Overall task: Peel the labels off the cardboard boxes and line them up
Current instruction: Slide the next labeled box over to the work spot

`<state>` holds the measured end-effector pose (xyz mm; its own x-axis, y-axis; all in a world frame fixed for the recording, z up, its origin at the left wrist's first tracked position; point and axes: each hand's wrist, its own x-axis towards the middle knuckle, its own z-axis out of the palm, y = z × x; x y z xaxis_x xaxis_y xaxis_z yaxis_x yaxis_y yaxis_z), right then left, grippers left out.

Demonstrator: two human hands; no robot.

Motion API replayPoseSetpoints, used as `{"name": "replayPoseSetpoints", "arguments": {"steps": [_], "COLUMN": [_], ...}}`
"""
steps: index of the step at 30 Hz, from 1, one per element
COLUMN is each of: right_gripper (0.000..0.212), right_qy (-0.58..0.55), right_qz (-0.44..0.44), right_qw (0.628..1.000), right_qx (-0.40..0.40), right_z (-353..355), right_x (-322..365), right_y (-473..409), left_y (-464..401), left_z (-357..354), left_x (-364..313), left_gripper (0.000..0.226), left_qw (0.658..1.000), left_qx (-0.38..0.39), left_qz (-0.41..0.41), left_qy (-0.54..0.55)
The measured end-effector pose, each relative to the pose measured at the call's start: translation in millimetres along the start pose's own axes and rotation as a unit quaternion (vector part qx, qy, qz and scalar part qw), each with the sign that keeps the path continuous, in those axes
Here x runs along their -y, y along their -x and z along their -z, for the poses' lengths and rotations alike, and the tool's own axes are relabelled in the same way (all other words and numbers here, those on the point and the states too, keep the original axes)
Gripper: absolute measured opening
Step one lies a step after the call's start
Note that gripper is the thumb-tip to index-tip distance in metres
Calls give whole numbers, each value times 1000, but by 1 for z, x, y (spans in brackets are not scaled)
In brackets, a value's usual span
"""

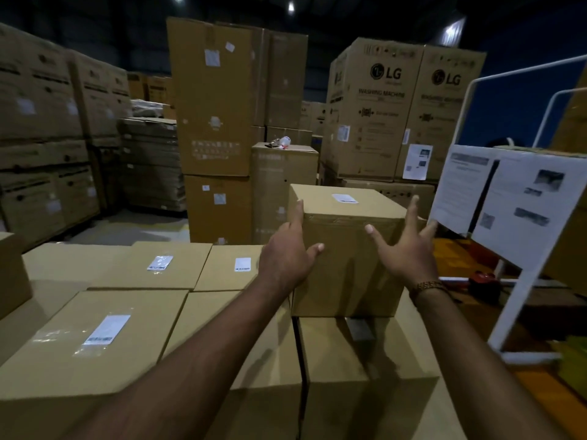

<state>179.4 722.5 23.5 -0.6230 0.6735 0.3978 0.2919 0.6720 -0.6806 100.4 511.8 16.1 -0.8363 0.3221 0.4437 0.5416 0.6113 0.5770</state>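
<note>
While left hand point(287, 255) touches box point(346, 249), right hand point(409, 252) seemingly hovers.

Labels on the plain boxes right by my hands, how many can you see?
4: one on the raised box between both hands, two on the back-row boxes, one on the near-left box. Others may be hidden.

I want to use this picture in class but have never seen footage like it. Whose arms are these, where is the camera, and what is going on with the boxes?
The camera sits on a person's head, looking forward and down, so the arms are the wearer's own. The left hand presses open against the left side of a raised cardboard box; the right hand is spread beside its right side. That box, with a white label on top, stands on a layer of lower boxes that also carry labels. Tall warehouse cartons stand behind.
</note>
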Motion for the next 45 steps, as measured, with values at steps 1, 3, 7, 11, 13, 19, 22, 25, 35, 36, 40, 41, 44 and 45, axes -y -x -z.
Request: {"name": "replayPoseSetpoints", "arguments": {"steps": [1, 3, 7, 11, 13, 19, 22, 25, 35, 36, 40, 41, 44, 45], "right_gripper": [111, 108, 89, 81, 80, 78, 78, 78, 78, 78, 78, 77, 77, 77], "right_qy": [-2, -11, -31, -27, -33, -49, -59, -83, -134, -138, -135, -134, -130, -130], "right_qz": [-4, -7, 13, 21, 26, 49, 56, 62, 63, 63, 68, 70, 80, 83], "right_qw": [1000, 1000, 999, 995, 993, 986, 983, 979, 970, 969, 969, 970, 973, 973], "right_qx": [12, 19, -42, -91, -112, -149, -167, -176, -194, -195, -194, -188, -175, -170], "right_z": [-1, -4, -10, -17, -19, -21, -25, -34, -84, -87, -97, -99, -102, -102], "right_x": [-2, -4, -5, 5, 15, 68, 107, 144, 272, 283, 324, 333, 355, 360], "right_y": [-4, -7, -1, 17, 29, 72, 104, 139, 302, 319, 384, 399, 440, 453], "left_y": [-2, -3, 1, 12, 18, 38, 52, 71, 168, 178, 221, 232, 265, 276], "left_z": [-2, -6, -7, 0, 9, 62, 102, 150, 315, 331, 382, 393, 424, 434], "left_x": [0, 0, -1, 4, 9, 38, 54, 75, 176, 186, 219, 227, 246, 251], "left_gripper": [108, 109, 101, 98, 95, 93, 92, 92, 91, 91, 93, 93, 92, 92], "left_qw": [1000, 998, 997, 995, 993, 988, 986, 984, 983, 983, 981, 980, 977, 975], "left_qx": [8, 24, -8, -52, -74, -139, -152, -165, -181, -181, -193, -197, -205, -208], "left_qz": [7, 19, 38, 57, 58, 44, 41, 31, 17, 18, 35, 41, 65, 72], "left_qy": [14, 46, 70, 71, 70, 56, 59, 60, 18, 15, -1, 1, 6, 4]}}
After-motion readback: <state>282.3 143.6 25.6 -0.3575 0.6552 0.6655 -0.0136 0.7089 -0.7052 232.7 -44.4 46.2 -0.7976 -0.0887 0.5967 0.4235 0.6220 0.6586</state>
